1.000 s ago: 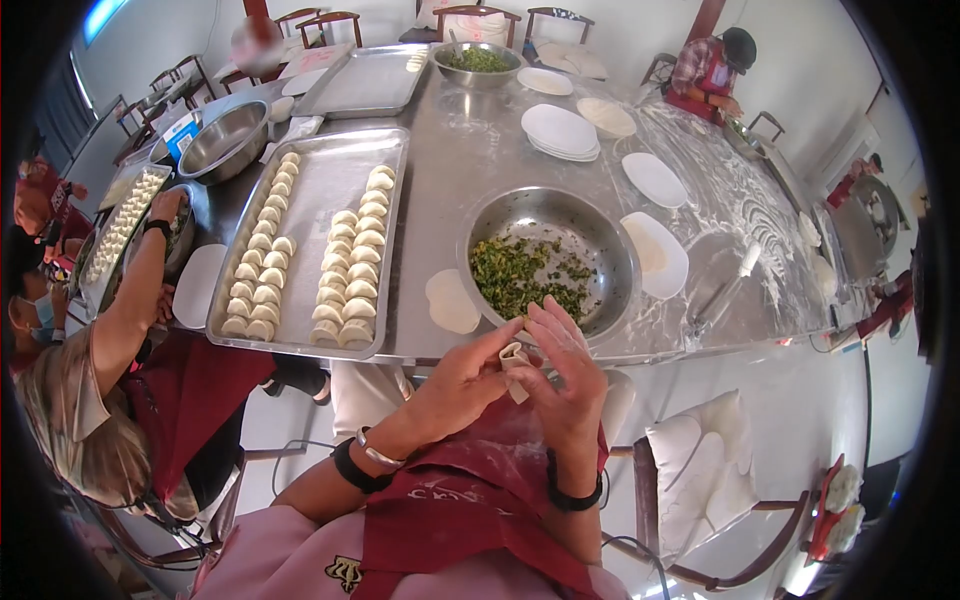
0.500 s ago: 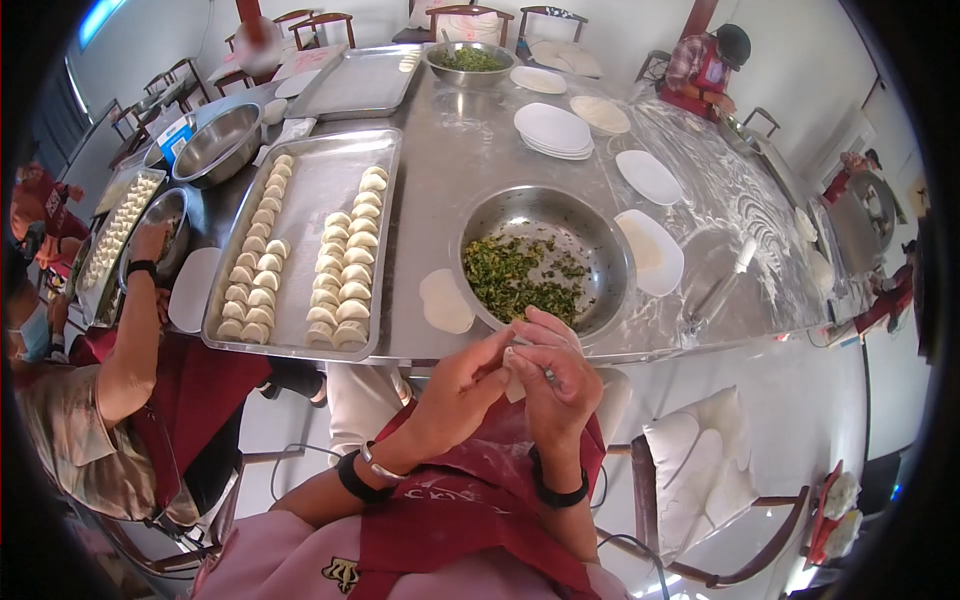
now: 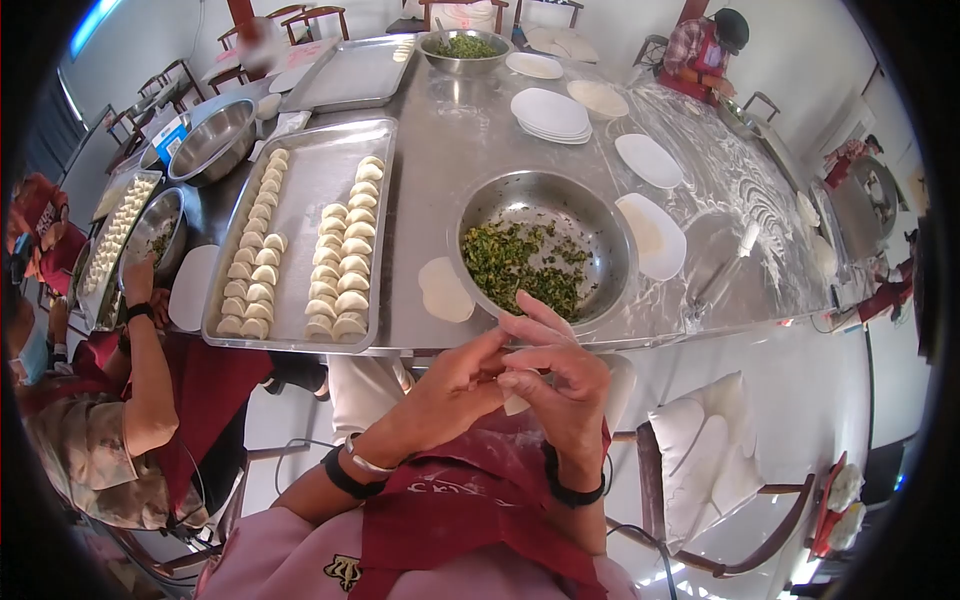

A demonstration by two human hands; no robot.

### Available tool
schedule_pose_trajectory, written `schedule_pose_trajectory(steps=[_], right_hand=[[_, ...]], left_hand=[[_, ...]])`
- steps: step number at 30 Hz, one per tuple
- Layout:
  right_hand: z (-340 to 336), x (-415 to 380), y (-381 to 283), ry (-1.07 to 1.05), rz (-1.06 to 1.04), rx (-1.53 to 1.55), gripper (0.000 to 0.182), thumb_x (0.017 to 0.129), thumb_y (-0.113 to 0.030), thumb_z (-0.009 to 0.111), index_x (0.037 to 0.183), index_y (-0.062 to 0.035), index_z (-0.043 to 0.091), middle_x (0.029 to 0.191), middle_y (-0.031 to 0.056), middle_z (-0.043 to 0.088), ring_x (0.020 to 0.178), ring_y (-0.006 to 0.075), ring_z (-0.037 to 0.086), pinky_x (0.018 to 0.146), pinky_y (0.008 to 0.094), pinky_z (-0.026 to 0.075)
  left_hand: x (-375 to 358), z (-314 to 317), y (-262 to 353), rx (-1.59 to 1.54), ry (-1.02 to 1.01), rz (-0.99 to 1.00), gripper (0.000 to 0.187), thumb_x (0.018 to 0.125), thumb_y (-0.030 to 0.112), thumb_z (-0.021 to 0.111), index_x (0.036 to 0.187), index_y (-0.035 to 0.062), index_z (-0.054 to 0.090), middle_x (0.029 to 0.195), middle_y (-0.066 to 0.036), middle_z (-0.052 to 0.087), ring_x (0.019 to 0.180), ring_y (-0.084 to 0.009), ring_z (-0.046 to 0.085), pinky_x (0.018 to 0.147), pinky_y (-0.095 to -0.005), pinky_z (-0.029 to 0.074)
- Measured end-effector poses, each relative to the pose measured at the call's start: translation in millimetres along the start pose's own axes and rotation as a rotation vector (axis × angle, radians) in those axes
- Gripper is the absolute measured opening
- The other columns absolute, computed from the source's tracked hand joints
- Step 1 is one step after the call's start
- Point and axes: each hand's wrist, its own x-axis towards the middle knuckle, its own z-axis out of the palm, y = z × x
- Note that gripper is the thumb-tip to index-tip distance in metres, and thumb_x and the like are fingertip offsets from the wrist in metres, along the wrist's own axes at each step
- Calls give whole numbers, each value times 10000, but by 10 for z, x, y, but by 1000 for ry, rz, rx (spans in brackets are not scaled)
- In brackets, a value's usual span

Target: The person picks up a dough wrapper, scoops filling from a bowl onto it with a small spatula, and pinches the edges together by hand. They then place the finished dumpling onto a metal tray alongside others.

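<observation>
In front of my apron, my left hand (image 3: 452, 392) and my right hand (image 3: 562, 372) meet, fingers closed together on a dumpling (image 3: 515, 404). Only a pale edge of its dough shows below the fingers; the rest is hidden. Just beyond my hands stands a steel bowl (image 3: 612, 215) with chopped green filling (image 3: 520, 262) in it. Left of that bowl, some round dumpling wrappers (image 3: 446, 290) lie on the table. Farther left, a metal tray (image 3: 300, 160) carries rows of folded dumplings (image 3: 340, 270).
White plates (image 3: 550, 113) stand along the steel table (image 3: 450, 150), whose right side is floury. A rolling pin (image 3: 745, 242) lies there. At my left a co-worker's hand (image 3: 138, 280) reaches into another bowl (image 3: 170, 215). A cushioned chair (image 3: 705, 455) stands to my right.
My view has shifted slightly, and both hands sit a little lower. My right fingers have spread more around the dumpling. The co-worker's hand at left has moved lower.
</observation>
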Motion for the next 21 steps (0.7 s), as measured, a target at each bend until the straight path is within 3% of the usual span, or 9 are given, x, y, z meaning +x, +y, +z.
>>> schedule_pose_trajectory(steps=[3,12,18,19,21], right_hand=[[22,-12,-5,11,-11,5,191,701,-2,802,885,-15,752,1053,150,736,1252,352,571,994,413,484],[149,21,-57,147,6,7,247,702,-47,817,935,-3,749,1045,148,740,1274,366,555,1033,440,455],[94,-51,149,62,-82,9,211,782,-37,739,992,-41,759,1073,156,730,1267,361,561,1055,468,430],[73,-63,154,23,-87,-15,154,808,-15,698,956,-13,744,1075,171,724,1181,374,609,1070,505,411],[98,-78,148,43,-84,33,146,831,-27,666,954,-18,745,1068,168,726,1196,356,600,1067,499,416]], left_hand=[[-28,66,-11,-101,73,16,465,973,5,551,1419,-11,420,1243,-54,584,1144,-89,538,933,-251,458],[-29,86,-146,-143,206,100,375,952,-18,560,1324,-39,522,1151,-58,627,1050,-98,584,882,-254,492],[-19,159,-100,-40,238,122,284,936,-3,573,1218,-30,590,1146,-66,647,1054,-108,597,898,-260,489],[-49,157,-110,36,279,71,279,918,-4,580,1195,-29,603,1138,-66,653,1044,-112,603,898,-258,488],[-56,165,-141,52,300,35,265,887,-1,590,1149,-23,627,1115,-63,665,1024,-122,616,892,-258,487]])
